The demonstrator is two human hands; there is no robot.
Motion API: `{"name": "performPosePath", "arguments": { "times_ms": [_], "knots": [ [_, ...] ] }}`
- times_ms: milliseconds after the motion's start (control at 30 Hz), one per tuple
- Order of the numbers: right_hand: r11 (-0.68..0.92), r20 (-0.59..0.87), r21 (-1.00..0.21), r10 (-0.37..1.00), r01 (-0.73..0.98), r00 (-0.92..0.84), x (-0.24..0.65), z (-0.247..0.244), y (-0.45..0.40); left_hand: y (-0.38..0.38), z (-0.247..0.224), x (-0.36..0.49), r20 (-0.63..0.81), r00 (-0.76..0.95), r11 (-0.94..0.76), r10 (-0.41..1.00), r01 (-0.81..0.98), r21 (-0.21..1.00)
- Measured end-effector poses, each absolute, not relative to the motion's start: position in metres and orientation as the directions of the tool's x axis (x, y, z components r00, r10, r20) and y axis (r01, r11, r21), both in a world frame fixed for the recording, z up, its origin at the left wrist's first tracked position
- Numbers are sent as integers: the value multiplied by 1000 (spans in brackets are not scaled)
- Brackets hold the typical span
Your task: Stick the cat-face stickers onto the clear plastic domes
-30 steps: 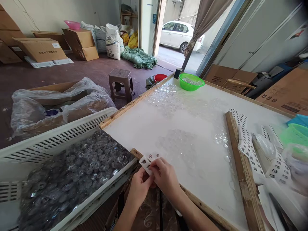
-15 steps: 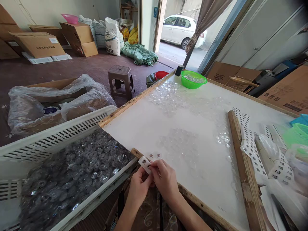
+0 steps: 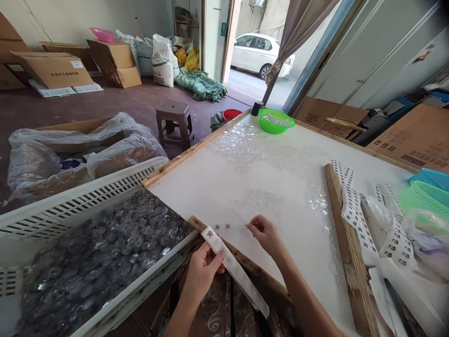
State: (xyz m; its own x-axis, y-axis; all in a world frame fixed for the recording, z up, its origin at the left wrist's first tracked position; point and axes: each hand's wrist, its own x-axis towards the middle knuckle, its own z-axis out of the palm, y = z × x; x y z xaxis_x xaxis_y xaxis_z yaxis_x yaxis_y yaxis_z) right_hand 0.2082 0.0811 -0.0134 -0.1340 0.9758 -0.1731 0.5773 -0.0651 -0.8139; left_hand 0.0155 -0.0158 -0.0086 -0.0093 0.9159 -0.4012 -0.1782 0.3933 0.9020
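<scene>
My left hand (image 3: 205, 267) pinches a white sticker strip (image 3: 235, 270) at the table's front edge; one dark printed figure shows near its upper end. Over the white tabletop (image 3: 196, 180), my right hand (image 3: 264, 232) has its fingertips pressed together on a small dark-printed sticker (image 3: 247, 226). Two similar stickers (image 3: 222, 227) lie on the tabletop just beyond the strip. Clear round pieces (image 3: 261, 203) are spread past my right hand, with more clear pieces (image 3: 238, 142) toward the far end.
A white crate (image 3: 140, 169) of dark-patterned clear pieces stands at the left. A green bowl (image 3: 277, 122) sits at the table's far corner. On the right, a wooden bar (image 3: 345, 243) lies beside bundled sticker strips (image 3: 358, 217). A stool (image 3: 173, 119) stands beyond the crate.
My right hand has moved right, away from the strip, with a sticker at its fingertips. The strip in my left hand now shows at length, slanting down to the right. The view has shifted slightly.
</scene>
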Motion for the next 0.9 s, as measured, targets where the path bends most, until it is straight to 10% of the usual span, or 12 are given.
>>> {"name": "performPosePath", "arguments": {
  "times_ms": [567, 900],
  "knots": [
    [201, -30, -549, 965, 811, -260, 174, -27, 78, -14, -7, 13, -422, -28, 408, 906, -210, 889],
    [196, -7, -722, 957, 664, -290, 138, 7, 64, -14, 1, 11, -373, 39, 374, 927, -147, 916]
  ]
}}
